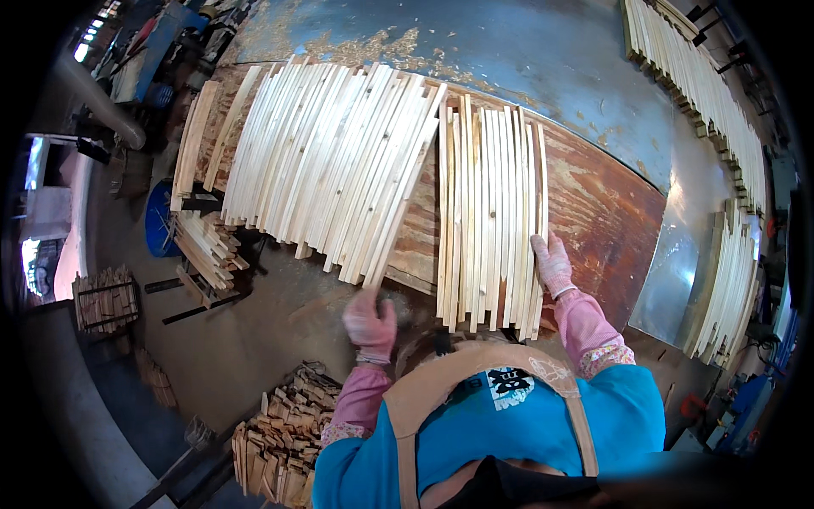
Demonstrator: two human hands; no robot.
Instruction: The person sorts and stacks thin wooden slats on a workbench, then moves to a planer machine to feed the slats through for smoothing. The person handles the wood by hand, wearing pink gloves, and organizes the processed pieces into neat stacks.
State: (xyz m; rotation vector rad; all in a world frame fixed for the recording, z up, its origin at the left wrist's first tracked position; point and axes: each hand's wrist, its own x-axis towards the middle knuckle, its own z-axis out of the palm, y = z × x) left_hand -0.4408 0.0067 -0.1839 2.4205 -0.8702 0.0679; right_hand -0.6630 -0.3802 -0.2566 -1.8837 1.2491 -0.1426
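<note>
Pale square-edged wood strips lie side by side on a table in two groups. The wide group (pixel 318 161) is at the left, the narrower group (pixel 487 212) at the right, with a gap of bare board between them. My right hand (pixel 554 265), in a light knitted glove, lies against the right edge of the narrow group, fingers extended and thumb over the outermost strip. My left hand (pixel 370 327), gloved too and blurred, is at the near end of a slanted wood strip (pixel 407 191) on the wide group's right edge. Whether it grips that strip is unclear.
The reddish-brown board (pixel 598 220) bears the strips; sawdust (pixel 381 49) lies along its far edge on a blue-grey surface. Stacked strips (pixel 725 288) stand at the right. Wood offcuts (pixel 284 433) are piled at lower left, near a blue tub (pixel 159 219).
</note>
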